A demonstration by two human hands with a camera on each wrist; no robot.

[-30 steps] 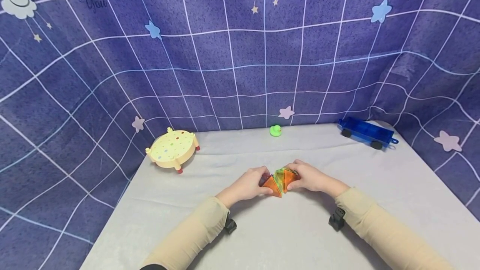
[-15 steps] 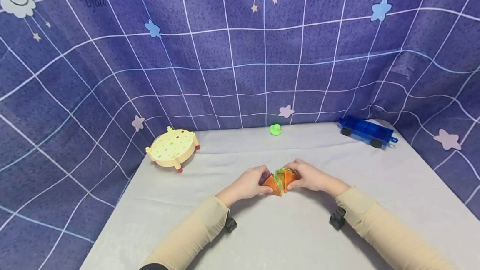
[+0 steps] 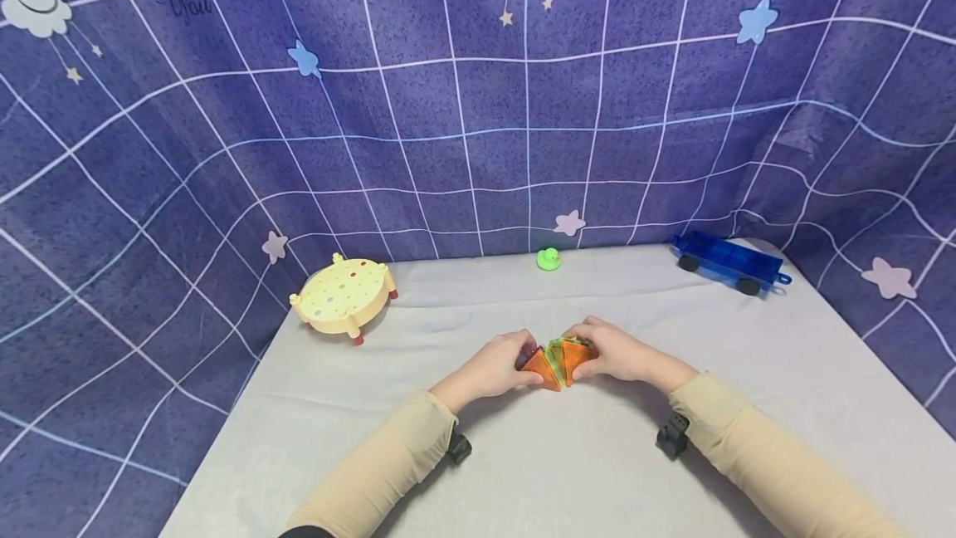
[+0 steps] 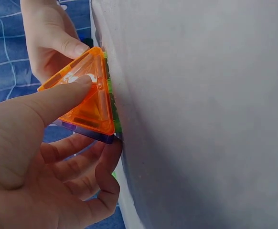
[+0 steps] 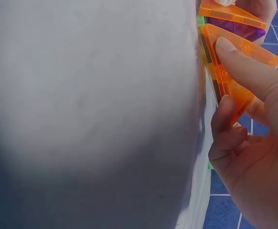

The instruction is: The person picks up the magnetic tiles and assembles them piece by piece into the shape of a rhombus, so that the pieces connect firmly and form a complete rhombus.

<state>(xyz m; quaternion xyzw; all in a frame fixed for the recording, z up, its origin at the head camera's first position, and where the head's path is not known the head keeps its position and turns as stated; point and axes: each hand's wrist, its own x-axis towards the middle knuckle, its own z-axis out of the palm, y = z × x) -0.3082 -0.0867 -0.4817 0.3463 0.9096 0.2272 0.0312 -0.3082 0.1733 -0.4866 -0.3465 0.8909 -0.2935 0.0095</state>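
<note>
Mid-table in the head view, my left hand (image 3: 495, 366) pinches an orange translucent triangular magnetic tile (image 3: 543, 369), its thumb on the face. Behind that tile, a purple one (image 4: 86, 131) shows in the left wrist view, with the fingers beneath. My right hand (image 3: 614, 353) grips another orange triangular tile (image 5: 239, 62) between thumb and fingers. Green tile edges (image 3: 555, 350) lie low between the two orange pieces, on the table side. The two groups lean close together; whether they are joined is unclear. Palms and fingers hide part of the tiles.
A round yellow toy table (image 3: 343, 295) with dots and red-tipped legs is at the back left. At the back edge sits a small green duck (image 3: 548, 260). A blue wheeled toy wagon (image 3: 728, 261) stands back right. Patterned blue cloth (image 3: 478, 106) rises behind the white-covered table (image 3: 523, 471).
The orange tile in my right hand has tilted slightly and shifted a little to the left. Both hands stay almost in the same place and keep their hold.
</note>
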